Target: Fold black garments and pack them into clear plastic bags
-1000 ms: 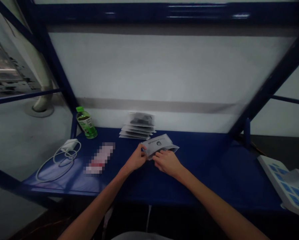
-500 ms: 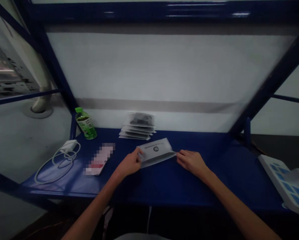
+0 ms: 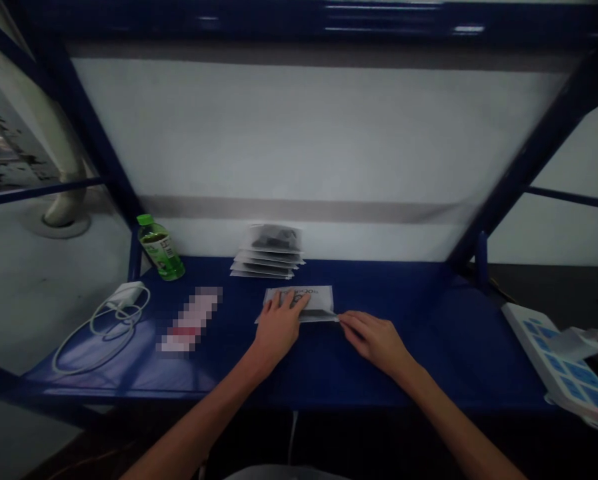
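A frosted zip bag with dark print lies on the blue table in front of me. My left hand rests on top of the bag with its fingers spread, covering part of the print. At the bag's near right corner, the fingertips of my right hand are pinched on its edge. Something dark shows along the near side of the bag; I cannot make out what it is. Just behind it, against the back wall, is a stack of similar bags with dark contents.
A green-capped drink bottle stands at the back left. Nearer lie a white charger with coiled cable and a blurred-out pink and white item. At the right edge sits a power strip with a plug in it. Blue frame bars rise on both sides.
The bag has come down flat onto the table. My left hand has gone from gripping its left edge to lying spread on top. My right hand keeps its pinch on the corner, slightly lower.
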A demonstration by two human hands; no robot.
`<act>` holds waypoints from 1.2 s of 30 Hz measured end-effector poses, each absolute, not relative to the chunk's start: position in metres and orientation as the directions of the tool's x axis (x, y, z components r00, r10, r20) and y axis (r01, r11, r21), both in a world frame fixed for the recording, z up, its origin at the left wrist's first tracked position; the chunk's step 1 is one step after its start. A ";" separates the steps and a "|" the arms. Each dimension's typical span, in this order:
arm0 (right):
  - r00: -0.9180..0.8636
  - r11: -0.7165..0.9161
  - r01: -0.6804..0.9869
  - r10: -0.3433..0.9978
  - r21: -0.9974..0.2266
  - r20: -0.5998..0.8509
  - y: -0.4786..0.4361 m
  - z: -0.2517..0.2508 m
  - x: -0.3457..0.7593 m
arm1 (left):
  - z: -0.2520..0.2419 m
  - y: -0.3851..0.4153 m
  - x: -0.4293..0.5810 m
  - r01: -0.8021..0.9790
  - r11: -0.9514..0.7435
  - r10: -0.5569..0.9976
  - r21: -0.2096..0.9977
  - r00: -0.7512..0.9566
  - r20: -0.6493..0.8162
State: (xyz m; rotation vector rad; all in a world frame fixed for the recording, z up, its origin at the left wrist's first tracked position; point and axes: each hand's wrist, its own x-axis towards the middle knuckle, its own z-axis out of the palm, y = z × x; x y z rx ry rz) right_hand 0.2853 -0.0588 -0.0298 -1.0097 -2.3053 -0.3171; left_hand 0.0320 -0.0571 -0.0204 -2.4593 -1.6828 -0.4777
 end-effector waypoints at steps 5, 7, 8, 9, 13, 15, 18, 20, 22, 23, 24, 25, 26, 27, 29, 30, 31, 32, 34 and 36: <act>-0.407 0.625 0.768 0.644 -0.138 0.648 -0.059 -0.029 0.298 | 0.028 -0.056 0.022 0.885 -0.464 0.756 0.036 0.375 0.537; -0.414 0.622 0.769 0.661 -0.148 0.626 -0.058 -0.030 0.299 | 0.052 -0.040 0.017 0.886 -0.463 0.684 -0.004 0.360 0.634; -0.421 0.623 0.768 0.666 -0.149 0.616 -0.058 -0.031 0.298 | 0.063 -0.028 0.013 0.895 -0.446 0.654 -0.020 0.341 0.675; -0.429 0.626 0.765 0.669 -0.149 0.607 -0.057 -0.033 0.297 | 0.071 -0.012 0.009 0.910 -0.414 0.642 -0.023 0.310 0.701; -0.454 0.629 0.764 0.683 -0.145 0.572 -0.054 -0.037 0.292 | 0.082 0.055 -0.009 0.937 -0.349 0.722 -0.029 0.289 0.629; -0.456 0.621 0.770 0.695 -0.146 0.556 -0.053 -0.037 0.292 | 0.077 0.079 -0.016 0.934 -0.357 0.794 -0.018 0.313 0.522; -0.451 0.612 0.776 0.708 -0.153 0.544 -0.052 -0.037 0.294 | 0.065 0.095 -0.023 0.926 -0.378 0.835 -0.010 0.346 0.429; -0.449 0.611 0.776 0.711 -0.159 0.541 -0.053 -0.037 0.295 | 0.060 0.097 -0.028 0.922 -0.388 0.839 0.004 0.351 0.416; -0.447 0.611 0.775 0.713 -0.165 0.540 -0.054 -0.038 0.296 | 0.056 0.095 -0.035 0.920 -0.390 0.846 0.024 0.348 0.404; -0.448 0.611 0.774 0.714 -0.166 0.538 -0.054 -0.038 0.296 | 0.055 0.094 -0.038 0.921 -0.389 0.849 0.033 0.345 0.400; -0.450 0.612 0.773 0.715 -0.167 0.534 -0.054 -0.038 0.296 | 0.055 0.091 -0.041 0.921 -0.387 0.850 0.044 0.338 0.403; -0.453 0.613 0.772 0.716 -0.168 0.531 -0.054 -0.038 0.296 | 0.054 0.087 -0.043 0.921 -0.386 0.847 0.057 0.329 0.418; -0.459 0.616 0.769 0.717 -0.169 0.524 -0.054 -0.038 0.296 | 0.054 0.081 -0.045 0.919 -0.387 0.835 0.074 0.315 0.451; -0.465 0.620 0.766 0.718 -0.171 0.518 -0.054 -0.038 0.295 | 0.053 0.075 -0.046 0.914 -0.396 0.812 0.093 0.301 0.499; -0.476 0.627 0.758 0.719 -0.178 0.506 -0.053 -0.037 0.293 | 0.050 0.057 -0.046 0.895 -0.427 0.740 0.129 0.264 0.619; -0.482 0.631 0.754 0.720 -0.181 0.500 -0.053 -0.037 0.292 | 0.047 0.047 -0.045 0.882 -0.449 0.700 0.144 0.247 0.670; -0.487 0.634 0.751 0.720 -0.183 0.494 -0.052 -0.036 0.290 | 0.043 0.037 -0.042 0.868 -0.471 0.669 0.160 0.233 0.706; -0.494 0.638 0.748 0.720 -0.185 0.487 -0.051 -0.036 0.289 | 0.038 0.027 -0.039 0.853 -0.491 0.650 0.178 0.222 0.727; -0.509 0.644 0.741 0.723 -0.189 0.467 -0.049 -0.037 0.286 | 0.026 0.010 -0.031 0.834 -0.514 0.655 0.202 0.229 0.720; -0.517 0.641 0.743 0.732 -0.193 0.444 -0.046 -0.038 0.284 | 0.014 -0.003 -0.021 0.832 -0.517 0.680 0.198 0.260 0.685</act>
